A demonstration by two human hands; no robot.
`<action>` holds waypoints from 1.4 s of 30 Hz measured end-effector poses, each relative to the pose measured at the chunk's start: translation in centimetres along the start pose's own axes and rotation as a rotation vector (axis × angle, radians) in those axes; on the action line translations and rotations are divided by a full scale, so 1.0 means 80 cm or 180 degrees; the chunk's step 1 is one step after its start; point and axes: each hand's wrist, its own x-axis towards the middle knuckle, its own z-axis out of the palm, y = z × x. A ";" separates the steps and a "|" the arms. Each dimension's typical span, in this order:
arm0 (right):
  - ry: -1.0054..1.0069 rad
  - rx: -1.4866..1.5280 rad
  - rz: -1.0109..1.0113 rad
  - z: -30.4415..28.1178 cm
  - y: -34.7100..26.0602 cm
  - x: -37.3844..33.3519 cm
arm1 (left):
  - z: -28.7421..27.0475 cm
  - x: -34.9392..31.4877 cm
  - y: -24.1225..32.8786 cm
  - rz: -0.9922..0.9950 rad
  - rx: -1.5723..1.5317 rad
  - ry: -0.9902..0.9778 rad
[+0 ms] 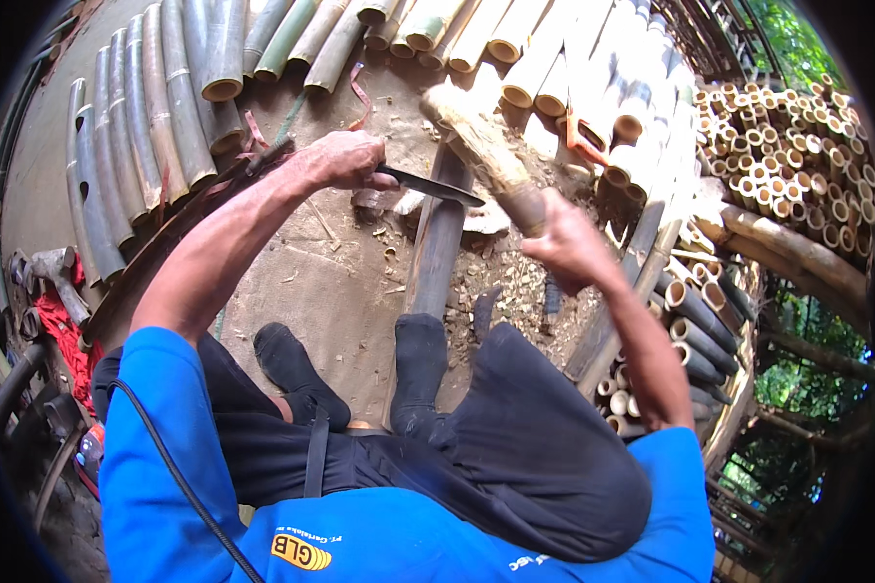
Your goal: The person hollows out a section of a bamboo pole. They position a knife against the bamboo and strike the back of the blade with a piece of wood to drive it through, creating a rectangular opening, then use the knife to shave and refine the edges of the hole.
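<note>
Head view, dirt floor [331,282], stacked bamboo poles [156,107]

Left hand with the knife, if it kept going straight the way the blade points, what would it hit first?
The left hand points its knife rightward; first in that line is probably the wooden mallet in the right hand, though depth is unclear and the blade may pass beneath it.

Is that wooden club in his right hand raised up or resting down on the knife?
Raised. The right hand holds the wooden club tilted above the knife blade, apart from it; the left hand grips the knife's handle.
</note>
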 end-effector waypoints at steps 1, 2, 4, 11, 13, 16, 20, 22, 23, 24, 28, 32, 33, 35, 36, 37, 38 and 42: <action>-0.0301 -0.0318 -0.0177 -0.059 0.004 0.004 | 0.001 0.002 -0.001 -0.0154 -0.0007 -0.0099; -0.0264 0.0130 -0.0235 -0.089 -0.002 0.000 | 0.013 -0.011 -0.006 -0.0082 0.0001 -0.0066; 0.0338 0.1287 -0.0590 -0.161 -0.062 -0.049 | 0.003 -0.021 -0.020 -0.0080 0.0060 0.0107; 0.2237 0.1500 -0.1124 -0.007 0.000 -0.018 | 0.010 0.000 -0.013 -0.0034 0.0001 0.0049; 0.0608 0.1224 -0.0290 0.033 -0.001 -0.004 | 0.023 -0.004 -0.025 0.0030 -0.0024 0.0005; -0.0323 0.0418 -0.0377 -0.047 0.020 -0.005 | 0.020 0.013 -0.026 0.0104 0.0016 -0.0296; 0.1496 0.1062 -0.0657 -0.187 -0.065 -0.084 | 0.022 -0.009 -0.032 -0.0085 -0.0064 -0.0099; 0.2710 0.1791 -0.0593 -0.183 -0.055 -0.093 | 0.020 -0.012 -0.031 -0.0102 -0.0039 -0.0056; 0.3131 0.1848 -0.0780 -0.147 -0.048 -0.086 | 0.022 -0.010 -0.027 -0.0076 -0.0055 0.0023; 0.3158 0.1608 -0.0939 -0.080 -0.035 -0.072 | 0.021 0.001 -0.021 -0.0023 -0.0031 -0.0041; 0.0225 0.0114 -0.0003 0.059 0.000 -0.023 | 0.016 0.015 -0.020 -0.0154 -0.0054 -0.0333; 0.0623 0.0494 -0.0888 -0.104 -0.047 -0.052 | 0.021 -0.007 -0.051 -0.0194 -0.0141 -0.0650; 0.1063 0.0729 -0.0918 -0.132 -0.061 -0.089 | 0.016 0.002 -0.043 -0.0088 -0.0377 -0.0722; 0.2155 0.1563 -0.0725 -0.149 -0.052 -0.111 | 0.003 0.002 -0.016 -0.0381 -0.0432 -0.0901; 0.2611 0.1987 -0.0815 -0.136 -0.050 -0.106 | 0.010 -0.004 -0.037 -0.0307 -0.0261 -0.0717; 0.2797 0.2117 -0.0855 -0.101 -0.039 -0.094 | 0.011 -0.002 -0.034 -0.0307 -0.0279 -0.0724; 0.2513 0.1702 -0.0726 -0.043 -0.029 -0.084 | 0.006 0.011 -0.022 -0.0266 -0.0358 -0.0764; 0.0030 0.0375 0.0246 0.086 -0.018 -0.037 | 0.009 0.014 -0.026 -0.0234 -0.0542 -0.1086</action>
